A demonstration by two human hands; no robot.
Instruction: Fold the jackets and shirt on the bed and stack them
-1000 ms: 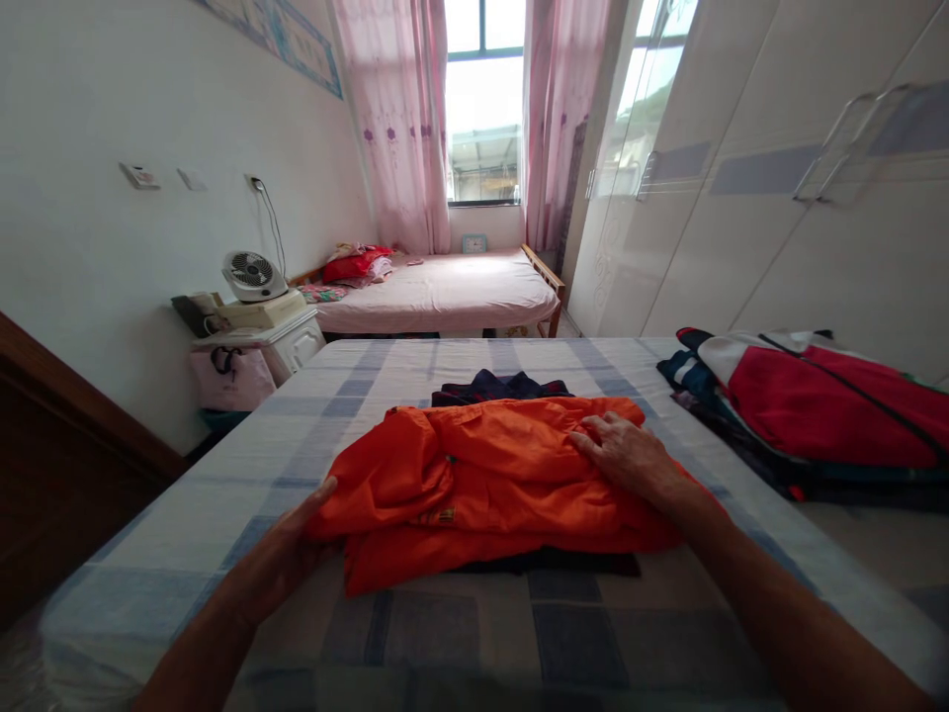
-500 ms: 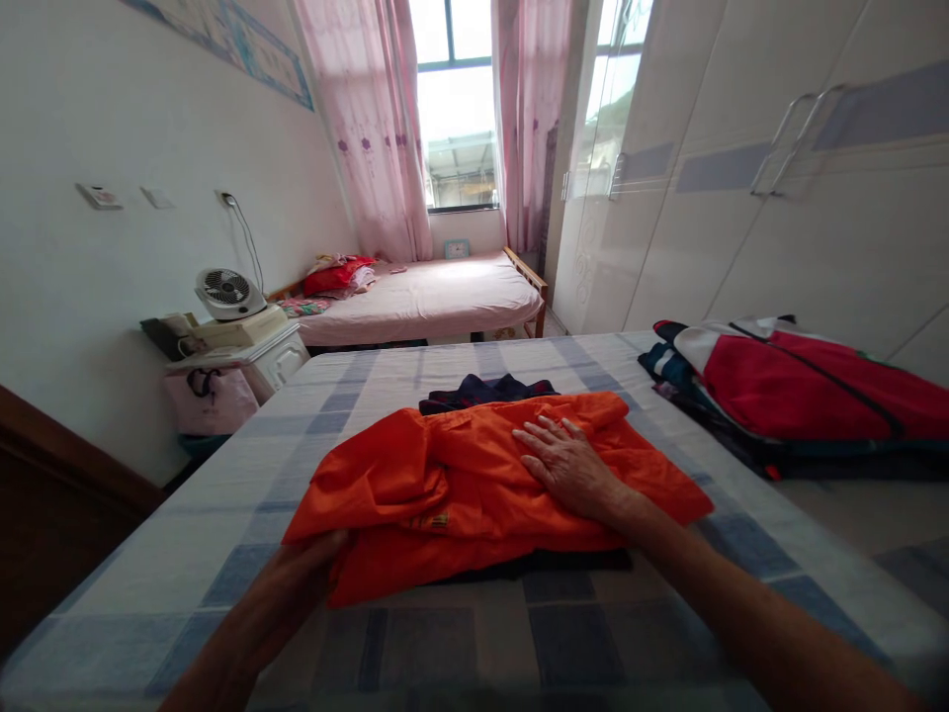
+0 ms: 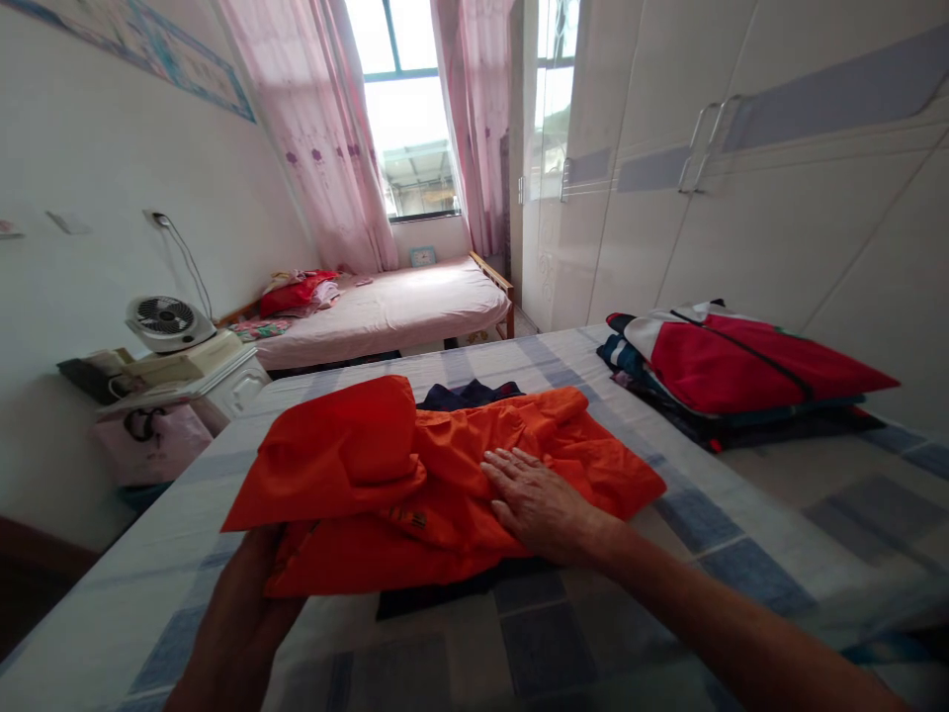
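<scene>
An orange garment [image 3: 474, 534] with a small dark emblem lies loosely folded in front of me. My left hand [image 3: 256, 583] is under its left side, holding up a sleeve-like flap; the fabric hides the fingertips. On the middle of the garment, my right hand [image 3: 530, 499] rests flat with its fingers stretched out. Beneath the orange cloth is a dark navy garment [image 3: 471, 396], its edges showing at the back and front. Everything lies on a blue-and-white checked bedspread [image 3: 415, 643].
A stack of folded clothes with a red-and-white garment [image 3: 748, 361] on top sits to the right. Beyond stand a second bed [image 3: 400, 307], a fan [image 3: 167, 321] on a bedside cabinet [image 3: 241, 386], a pink bag [image 3: 152, 440] and a white wardrobe [image 3: 667, 237].
My left hand has raised the garment's left flap higher and folded it slightly inward. My right hand stays flat on the cloth. The view has turned to the right.
</scene>
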